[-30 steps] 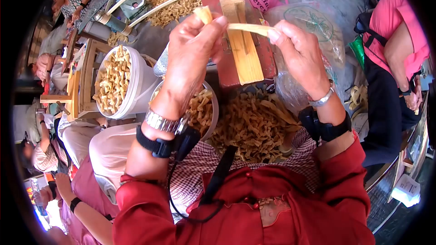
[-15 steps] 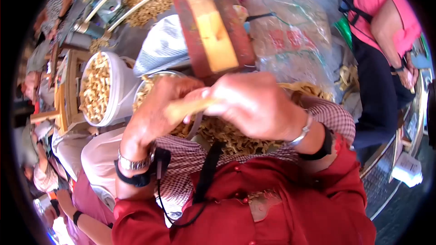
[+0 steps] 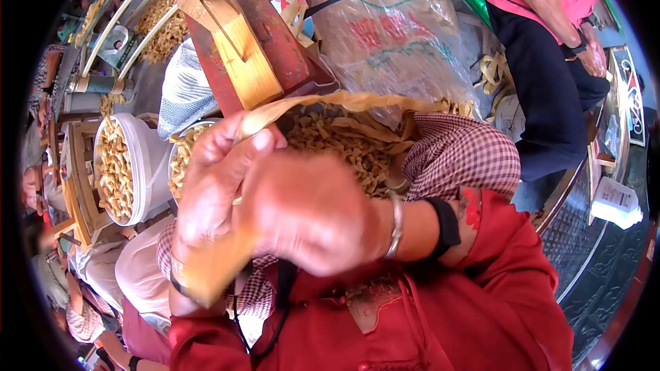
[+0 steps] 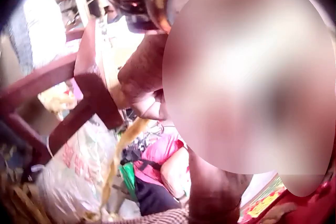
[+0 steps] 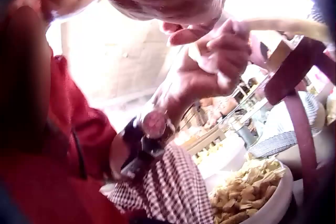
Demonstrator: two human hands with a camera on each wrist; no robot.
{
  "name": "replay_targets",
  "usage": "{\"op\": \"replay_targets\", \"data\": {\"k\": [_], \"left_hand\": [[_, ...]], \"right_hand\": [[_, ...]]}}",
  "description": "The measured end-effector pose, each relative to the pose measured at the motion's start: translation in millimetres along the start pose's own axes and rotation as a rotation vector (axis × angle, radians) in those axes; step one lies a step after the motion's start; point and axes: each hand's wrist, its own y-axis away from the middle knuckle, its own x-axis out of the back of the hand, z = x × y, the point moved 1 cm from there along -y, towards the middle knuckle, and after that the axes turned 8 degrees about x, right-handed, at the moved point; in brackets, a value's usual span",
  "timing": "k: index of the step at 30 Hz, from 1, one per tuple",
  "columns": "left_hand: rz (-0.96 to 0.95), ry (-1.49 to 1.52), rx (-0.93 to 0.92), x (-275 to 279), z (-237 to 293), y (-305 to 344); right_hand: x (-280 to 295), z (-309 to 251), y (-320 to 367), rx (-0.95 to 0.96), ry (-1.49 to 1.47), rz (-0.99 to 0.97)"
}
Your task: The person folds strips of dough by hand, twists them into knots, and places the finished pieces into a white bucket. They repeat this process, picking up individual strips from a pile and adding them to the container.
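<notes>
A long tan strip (image 3: 350, 99) runs from the left hand (image 3: 210, 178) across to the checked cloth on the lap. The left hand pinches it between thumb and fingers; in the right wrist view this hand (image 5: 210, 71) has the strip (image 5: 283, 25) leading off to the right. Blurred by motion, the right hand (image 3: 309, 213) is close against the left, its fingers curled round a broad tan end (image 3: 220, 264) that points down-left. Beyond the hands, a slotted wooden block (image 3: 251, 65) lies on a red bench (image 3: 278, 34). The left wrist view is partly covered by a blurred patch.
Curled tan pieces (image 3: 344, 154) are heaped below the bench. Two white buckets of pieces stand at left, the larger one (image 3: 141, 172) tilted in view. A clear plastic bag (image 3: 392, 34) lies beyond the lap, and a person in pink and dark trousers (image 3: 550, 96) sits at right.
Both hands have come from above the wooden block down towards the chest, and from apart to close together. The head view has shifted, and a long strip now stretches across the lap.
</notes>
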Motion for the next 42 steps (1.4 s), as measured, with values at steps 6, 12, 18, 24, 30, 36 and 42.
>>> {"op": "replay_targets", "data": {"k": [6, 12, 18, 24, 30, 36, 42], "left_hand": [[0.002, -0.577, -0.371, 8, 14, 12], [0.290, -1.242, -1.111, 13, 28, 19], [0.148, -0.886, -0.790, 25, 13, 13], [-0.010, -0.131, -0.418, 24, 11, 1], [0.105, -0.321, -0.536, 19, 7, -1], [0.015, -0.217, -0.363, 19, 8, 2], [0.004, -0.322, -0.384, 23, 8, 3]], "right_hand": [[16, 27, -9, -0.632, -0.090, 0.122], [22, 40, -14, -0.617, -0.152, -0.167], [33, 47, -13, -0.407, -0.035, -0.372], [35, 43, -16, -0.471, -0.062, -0.342], [30, 49, -2, -0.616, -0.181, -0.131], [32, 54, 3, -0.946, -0.709, -0.036], [33, 56, 6, -1.000, -0.887, -0.053]]}}
